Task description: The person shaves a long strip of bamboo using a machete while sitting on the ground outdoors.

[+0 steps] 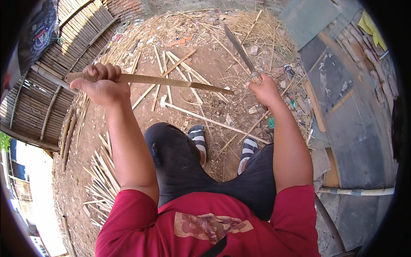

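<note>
Workpiece: the long bamboo strip (158, 81) is suspended above the earth ground (87, 128), forward of the seated person's knees. It runs from the left hand (102, 83) across to a free end near, but apart from, the right hand (266, 91). A change of tone along its outer part may be a node; the view is too coarse to confirm.

Handling: expect the strip to be light and fairly stiff along its length, with some spring toward the free end. Split edges may be sharp or leave splinters. Take hold at the thick left end, on the broad faces, with the fingers away from the edges.

Left hand: closed firmly, fingers curled over the strip close to its left end, thumb pressed along it.

Right hand: closed around the handle of the machete (239, 48). The blade points forward and slightly left, apart from the strip. Judge it the heavier item; grip by the handle only.

Surroundings: loose strips (205, 115) lie on the ground ahead; a pile of slats (102, 173) lies beside the left forearm.
</note>
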Available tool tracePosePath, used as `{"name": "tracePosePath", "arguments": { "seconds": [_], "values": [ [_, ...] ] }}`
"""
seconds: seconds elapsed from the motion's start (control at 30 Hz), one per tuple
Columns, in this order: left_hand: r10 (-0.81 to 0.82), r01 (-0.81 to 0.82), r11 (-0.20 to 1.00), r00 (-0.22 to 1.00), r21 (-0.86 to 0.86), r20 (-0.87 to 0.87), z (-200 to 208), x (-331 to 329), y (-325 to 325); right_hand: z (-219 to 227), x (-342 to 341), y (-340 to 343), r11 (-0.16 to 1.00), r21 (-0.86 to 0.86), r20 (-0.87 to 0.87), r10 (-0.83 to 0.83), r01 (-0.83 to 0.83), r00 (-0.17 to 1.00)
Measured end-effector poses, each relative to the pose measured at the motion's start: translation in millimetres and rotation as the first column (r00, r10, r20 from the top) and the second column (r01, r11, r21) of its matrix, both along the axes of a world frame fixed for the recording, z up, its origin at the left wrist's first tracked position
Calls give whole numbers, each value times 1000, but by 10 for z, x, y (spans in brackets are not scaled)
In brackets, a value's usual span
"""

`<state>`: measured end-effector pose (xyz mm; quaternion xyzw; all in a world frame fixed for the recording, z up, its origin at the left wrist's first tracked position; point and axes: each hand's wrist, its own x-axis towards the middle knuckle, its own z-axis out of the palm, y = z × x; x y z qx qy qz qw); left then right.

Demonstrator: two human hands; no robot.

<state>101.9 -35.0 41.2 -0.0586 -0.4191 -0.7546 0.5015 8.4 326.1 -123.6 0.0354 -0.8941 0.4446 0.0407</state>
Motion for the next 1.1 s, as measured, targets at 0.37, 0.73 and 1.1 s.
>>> {"name": "tracePosePath", "arguments": {
  "seconds": [0.37, 0.73, 1.1],
  "values": [
    [-48, 61, 996, 982, -66, 181, -556, -858, 133, -163, 281, -804, 979, 46, 223, 184, -198, 957],
    [-133, 144, 988, 973, -48, 191, -722, -797, -191, -1328, 269, -1495, 944, 306, 321, 23, -127, 947],
    [-199, 222, 967, 965, -128, 169, -736, -750, -238, -1109, 237, -1406, 933, 269, 237, 175, -238, 955]
  ]
}}
